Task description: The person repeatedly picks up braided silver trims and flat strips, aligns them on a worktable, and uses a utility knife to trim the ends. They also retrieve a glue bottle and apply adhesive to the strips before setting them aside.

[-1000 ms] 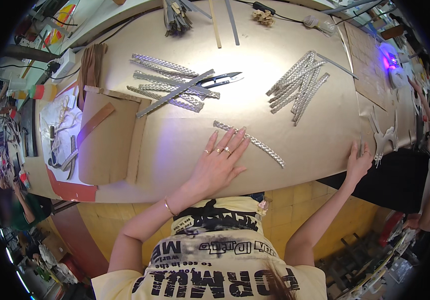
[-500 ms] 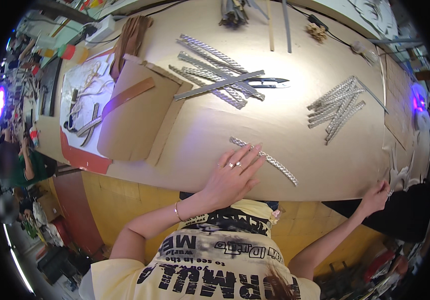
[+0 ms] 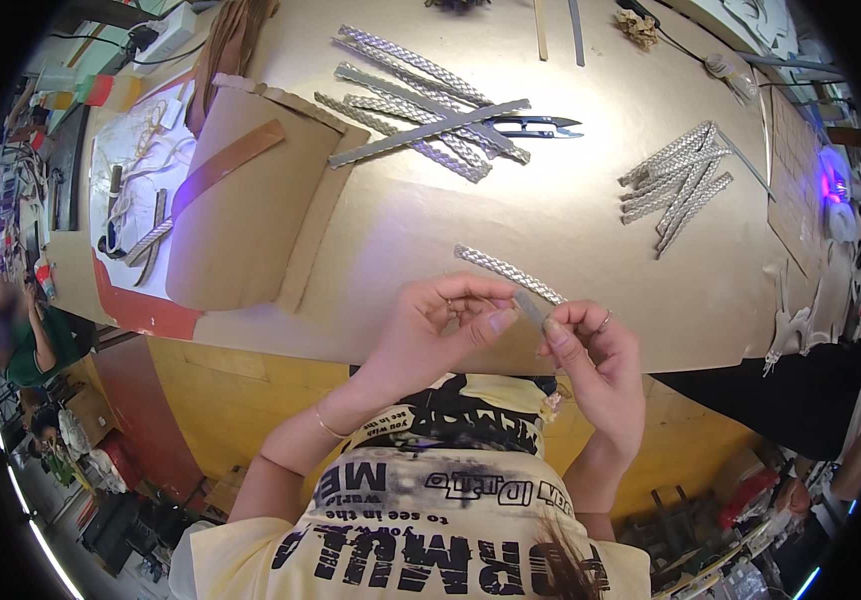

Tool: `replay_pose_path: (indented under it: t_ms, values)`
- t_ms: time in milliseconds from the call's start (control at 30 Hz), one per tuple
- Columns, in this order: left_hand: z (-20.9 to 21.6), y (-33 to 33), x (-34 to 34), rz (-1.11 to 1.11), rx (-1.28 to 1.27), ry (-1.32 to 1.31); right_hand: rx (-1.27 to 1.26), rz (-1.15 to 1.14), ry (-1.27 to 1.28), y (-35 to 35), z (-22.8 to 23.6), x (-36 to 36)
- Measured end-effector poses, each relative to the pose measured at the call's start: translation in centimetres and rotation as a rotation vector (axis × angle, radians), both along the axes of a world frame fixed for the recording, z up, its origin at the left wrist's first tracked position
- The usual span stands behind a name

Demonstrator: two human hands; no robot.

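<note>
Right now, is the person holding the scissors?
No, the scissors lie on the table, apart from the left hand and right hand, which meet at a small grey strip.

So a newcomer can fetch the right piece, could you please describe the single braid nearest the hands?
On the gold table, find the left pile and right pile, then look below both. The braid slants down rightward, just beyond the left hand and right hand. Unlike those piled, it lies alone, touching neither pile.
</note>
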State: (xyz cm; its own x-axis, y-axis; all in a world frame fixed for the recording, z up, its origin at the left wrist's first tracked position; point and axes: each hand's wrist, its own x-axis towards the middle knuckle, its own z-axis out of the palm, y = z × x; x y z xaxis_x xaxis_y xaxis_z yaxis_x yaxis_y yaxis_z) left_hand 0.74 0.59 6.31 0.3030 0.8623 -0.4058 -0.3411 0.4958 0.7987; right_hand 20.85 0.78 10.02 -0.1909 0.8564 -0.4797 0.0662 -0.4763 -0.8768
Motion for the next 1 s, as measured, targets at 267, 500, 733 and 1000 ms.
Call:
replay_pose_path:
  t_ms: [267, 500, 733, 1000]
  values:
    - [-0.8, -0.1, 0.1, 0.061, -0.013, 0.105, 0.164, 0.086, -0.266, 0.2, -0.4, -1.4]
    - [-2.9, -1.7, 0.2, 0.241, 0.429, 0.638, 0.212, 0.125, -0.435, 1.2, -1.6, -3.8]
    - [-5.2, -1.6, -2.1, 0.093, 0.831, 1.341, 0.185, 0.314, -0.662, 3.8, -3.9, -5.9]
    - [-6.1, -1.8, -1.8, 0.044, 0.875, 1.371, 0.175, 0.310, -0.736, 4.1, -4.2, -6.7]
